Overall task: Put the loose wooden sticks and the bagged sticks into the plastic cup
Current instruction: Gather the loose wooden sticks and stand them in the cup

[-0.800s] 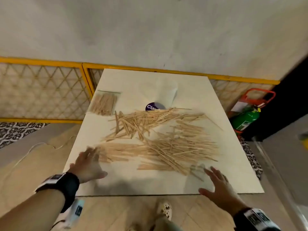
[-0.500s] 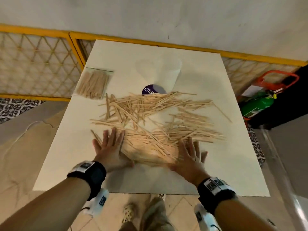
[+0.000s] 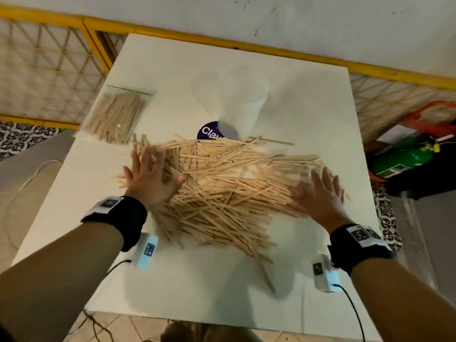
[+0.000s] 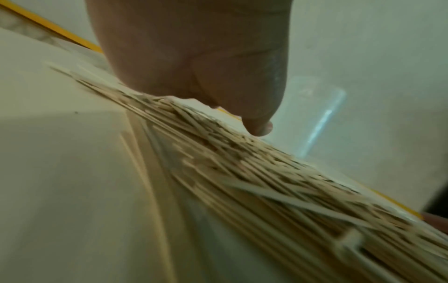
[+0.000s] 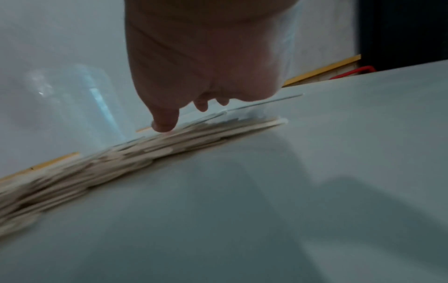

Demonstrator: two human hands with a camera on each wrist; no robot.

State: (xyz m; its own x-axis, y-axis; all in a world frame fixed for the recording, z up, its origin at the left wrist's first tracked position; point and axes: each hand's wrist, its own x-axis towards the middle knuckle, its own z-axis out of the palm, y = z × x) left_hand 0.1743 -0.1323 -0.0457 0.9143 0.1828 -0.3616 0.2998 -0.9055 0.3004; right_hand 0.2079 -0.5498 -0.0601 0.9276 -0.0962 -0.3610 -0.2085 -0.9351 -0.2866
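Both forearms reach forward over the white table (image 3: pixel 308 102), palms down, one on each side of the pile of loose wooden sticks (image 3: pixel 222 191). Left hand (image 3: pixel 150 178) lies flat on the pile's left edge, fingers straight and slightly spread, pointing away from the person, thumb out toward the pile's middle; a thin ring shows on one finger. It grips nothing, just presses on sticks. Left wrist view shows the palm from below with the thumb tip touching the top of the heap. Right hand (image 3: pixel 320 193) lies flat at the pile's right edge, fingers extended and a bit blurred, thumb pointing inward to the pile; also holding nothing, fingers apart and straight. Right wrist view shows the thumb tip resting on the sticks' edge, other fingertips barely visible past the palm. Both wrists wear black bands with tag markers and small white camera units under them. The clear plastic cup (image 3: pixel 237 104) stands just behind the pile, near a purple round sticker (image 3: pixel 208 132). The bagged sticks (image 3: pixel 116 117) lie at the table's far left, apart from the pile and both hands.
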